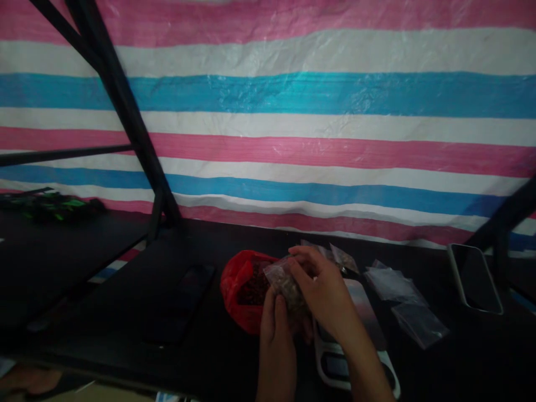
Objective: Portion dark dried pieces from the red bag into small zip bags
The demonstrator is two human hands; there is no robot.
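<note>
Both my hands are on a small clear zip bag (pixel 292 288) filled with brownish-green dried bits. My left hand (pixel 278 329) grips the bag from below, its thumb on the front. At the bag's top edge, my right hand (pixel 320 282) pinches with thumb and fingertips. Just behind and left of the bag lies an open red plastic bag (pixel 237 279) holding small dark red pieces. Under my right forearm is a kitchen scale (pixel 335 365) with a silver plate and a small display, partly covered by the arm.
Small filled bags (pixel 344 258) lie behind the scale. Flat clear zip bags (pixel 396 286) are piled to the right, near a phone (pixel 475 278). A dark flat object (pixel 182 301) lies left on the black table (pixel 226 237). Black metal frame bars (pixel 125 111) rise at left. Someone's blurred limb (pixel 31 379) shows lower left.
</note>
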